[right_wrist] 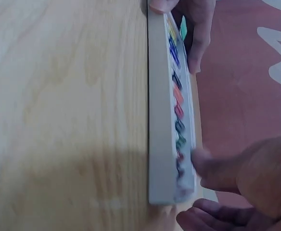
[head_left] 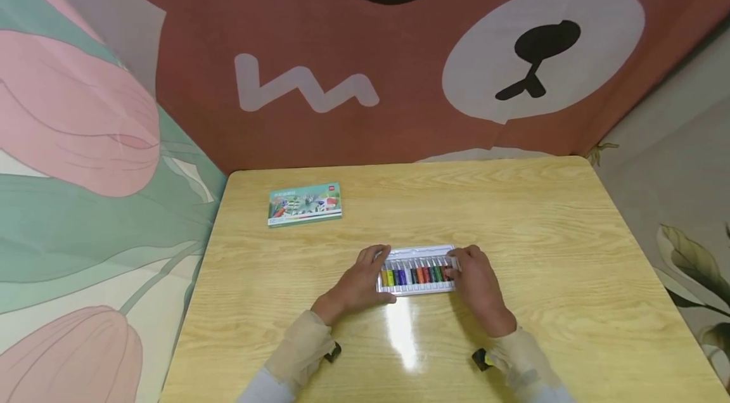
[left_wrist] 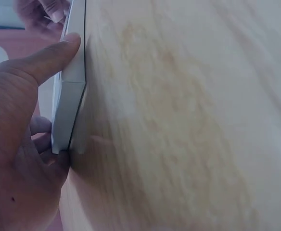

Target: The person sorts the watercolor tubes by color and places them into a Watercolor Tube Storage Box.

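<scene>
A white tray of paint tubes [head_left: 419, 289] lies on the table, its small tubes in a row of several colours. At its left end my left hand [head_left: 358, 282] grips it. In the left wrist view, the left thumb [left_wrist: 54, 57] presses the tray's side wall [left_wrist: 74, 67] and the other fingers curl behind its end. My right hand [head_left: 478, 282] is at the tray's right end. In the right wrist view, the right thumb [right_wrist: 205, 166] is over the tray's far edge by the last tubes, with the fingers [right_wrist: 212, 216] apart from it, past the end.
A green illustrated paint box [head_left: 305, 205] lies flat at the back left of the wooden table [head_left: 559, 232]. Behind the table hangs a brown backdrop [head_left: 199, 118] with a bear face; patterned cloths are at both sides.
</scene>
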Demonstrator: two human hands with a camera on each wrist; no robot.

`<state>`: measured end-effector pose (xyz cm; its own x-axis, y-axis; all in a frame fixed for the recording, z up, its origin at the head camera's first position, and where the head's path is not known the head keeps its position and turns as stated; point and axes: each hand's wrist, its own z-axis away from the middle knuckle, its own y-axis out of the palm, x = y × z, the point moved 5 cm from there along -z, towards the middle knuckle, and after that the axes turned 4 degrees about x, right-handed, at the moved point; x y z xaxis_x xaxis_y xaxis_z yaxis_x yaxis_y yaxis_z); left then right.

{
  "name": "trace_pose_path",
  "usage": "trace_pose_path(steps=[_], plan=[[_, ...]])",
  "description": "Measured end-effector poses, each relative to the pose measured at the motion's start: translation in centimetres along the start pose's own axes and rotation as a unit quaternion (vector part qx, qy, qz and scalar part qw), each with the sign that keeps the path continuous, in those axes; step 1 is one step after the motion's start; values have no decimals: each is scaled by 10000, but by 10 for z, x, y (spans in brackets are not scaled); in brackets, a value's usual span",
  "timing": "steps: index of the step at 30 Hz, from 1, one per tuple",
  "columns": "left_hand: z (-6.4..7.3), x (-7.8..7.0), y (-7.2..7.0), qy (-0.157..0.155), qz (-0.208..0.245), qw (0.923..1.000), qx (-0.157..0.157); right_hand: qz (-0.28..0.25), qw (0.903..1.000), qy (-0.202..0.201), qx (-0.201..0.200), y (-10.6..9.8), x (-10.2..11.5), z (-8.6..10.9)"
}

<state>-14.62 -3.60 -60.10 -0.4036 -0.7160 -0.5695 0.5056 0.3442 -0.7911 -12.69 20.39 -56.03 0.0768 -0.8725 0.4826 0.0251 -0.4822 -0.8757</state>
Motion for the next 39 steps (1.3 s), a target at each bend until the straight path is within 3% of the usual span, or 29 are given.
trace_pose_path(steps=[4,8,13,21,24,26,29,32,36,39], plan=[[-1,-1,-1,60,-109,9999,34,-214,9957,-450,784,2,-3,-4],[-1,-2,-1,49,-136,9999,58,-223,9810,-1030,1626,6,-4,-7],[-2,-4,-1,27,-171,9998,63,84,9722,-1423,1856,7,-8,-12],[-1,1,-8,180,-223,9996,-57,-40,9625,-1419,2311,7,-5,-21],[1,11,-26,271,-95,9991,-326,75,9595,-1514,2376,8,-3,-24],[2,24,-46,160,72,9979,-619,172,9579,-1601,2379,8,-1,-26],[7,53,-84,-226,112,9931,-1147,276,9565,-1682,2368,7,0,-27],[15,86,-122,-799,0,9874,-1369,288,9558,-1652,2417,7,0,-28],[25,124,-154,-1306,-526,9857,-923,338,9555,-1635,2432,8,-2,-28],[30,147,-162,-1468,-878,9844,-412,340,9547,-1631,2467,10,-3,-28]])
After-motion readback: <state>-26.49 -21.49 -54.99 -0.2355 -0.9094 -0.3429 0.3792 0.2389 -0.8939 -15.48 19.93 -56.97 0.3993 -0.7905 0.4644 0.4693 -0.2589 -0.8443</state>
